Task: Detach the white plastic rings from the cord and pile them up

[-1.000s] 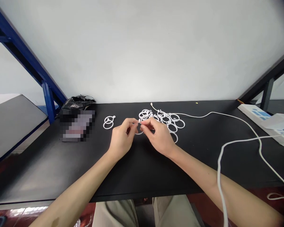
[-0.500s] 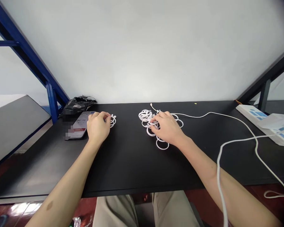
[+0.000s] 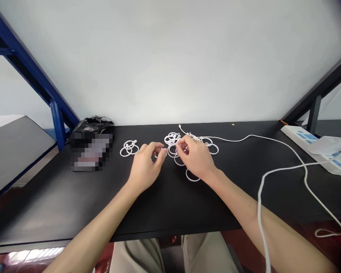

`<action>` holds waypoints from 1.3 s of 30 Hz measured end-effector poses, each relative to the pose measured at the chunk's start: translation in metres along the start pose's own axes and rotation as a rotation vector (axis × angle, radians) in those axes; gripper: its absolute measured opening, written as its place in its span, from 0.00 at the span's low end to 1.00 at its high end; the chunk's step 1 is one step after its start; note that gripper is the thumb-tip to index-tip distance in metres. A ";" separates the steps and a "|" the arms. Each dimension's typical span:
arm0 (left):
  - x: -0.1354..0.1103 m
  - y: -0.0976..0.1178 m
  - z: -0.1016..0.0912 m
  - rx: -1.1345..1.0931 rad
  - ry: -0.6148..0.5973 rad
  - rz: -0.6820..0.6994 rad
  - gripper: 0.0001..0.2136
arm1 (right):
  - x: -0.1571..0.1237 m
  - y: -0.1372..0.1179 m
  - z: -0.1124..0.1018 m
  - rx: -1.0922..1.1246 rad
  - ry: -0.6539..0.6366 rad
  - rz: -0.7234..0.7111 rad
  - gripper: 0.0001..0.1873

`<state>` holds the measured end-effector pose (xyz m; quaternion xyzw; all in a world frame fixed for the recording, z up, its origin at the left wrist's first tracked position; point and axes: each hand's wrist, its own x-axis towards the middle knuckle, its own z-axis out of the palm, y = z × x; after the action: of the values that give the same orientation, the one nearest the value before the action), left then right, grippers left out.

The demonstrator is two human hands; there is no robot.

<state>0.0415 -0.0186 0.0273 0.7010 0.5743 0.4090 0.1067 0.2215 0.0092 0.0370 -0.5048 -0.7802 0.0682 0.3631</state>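
My left hand [image 3: 147, 165] is closed in a pinch on a white ring [image 3: 156, 156], which the fingers partly cover. To its right my right hand [image 3: 197, 157] has thumb and fingertips pressed together at the edge of a white ring [image 3: 172, 155], over the near side of a loose pile of similar white rings [image 3: 170, 138]. Several of these rings overlap, and the right hand hides part of the pile. Left of my left hand lies a small cluster of white rings [image 3: 126, 155], apart from the pile.
A phone [image 3: 88, 155], blurred out, and a crumpled black plastic bag [image 3: 92, 124] are at the left of the black table [image 3: 165, 212]. A white cable [image 3: 251, 135] runs from behind the pile to the right, near a white box with blue patches [image 3: 307, 137]. Blue frame bars [image 3: 55, 117] rise at the left.
My left hand has moved right, away from the small cluster, and now pinches a ring beside the pile. My right hand's fingers have closed together at the pile.
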 end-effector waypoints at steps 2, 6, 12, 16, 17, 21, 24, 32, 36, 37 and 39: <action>-0.005 0.008 0.005 -0.076 -0.024 -0.052 0.08 | -0.003 -0.007 0.005 0.070 0.011 0.010 0.03; -0.008 0.010 0.008 -0.152 0.024 -0.142 0.06 | -0.007 -0.016 0.014 0.197 0.027 -0.007 0.03; -0.009 0.008 0.008 -0.173 0.086 -0.110 0.07 | -0.010 -0.020 0.012 0.330 0.020 -0.021 0.05; -0.012 0.007 0.007 -0.150 0.117 -0.072 0.09 | -0.013 -0.023 0.009 0.385 0.010 -0.022 0.05; -0.013 0.006 0.007 -0.135 0.126 -0.056 0.09 | -0.014 -0.023 0.009 0.387 0.011 -0.028 0.05; -0.016 0.004 0.008 -0.060 0.159 0.030 0.09 | -0.015 -0.021 0.009 0.397 -0.024 -0.032 0.05; -0.010 0.002 0.008 -0.037 0.142 0.030 0.08 | -0.010 -0.016 0.010 0.436 -0.109 -0.027 0.06; 0.019 -0.038 -0.021 0.133 0.302 -0.187 0.10 | -0.007 -0.008 0.025 -0.121 -0.226 -0.307 0.09; 0.027 -0.073 -0.033 0.296 0.312 -0.255 0.11 | -0.010 -0.004 0.030 -0.298 -0.232 -0.374 0.07; 0.028 -0.081 -0.034 0.321 0.302 -0.278 0.11 | -0.010 -0.004 0.031 -0.318 -0.228 -0.372 0.07; 0.029 -0.091 -0.034 0.349 0.265 -0.323 0.12 | -0.010 -0.004 0.030 -0.330 -0.230 -0.371 0.07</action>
<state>-0.0479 0.0257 0.0059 0.5485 0.7494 0.3699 -0.0282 0.2015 0.0066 0.0123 -0.3946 -0.8959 -0.0705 0.1915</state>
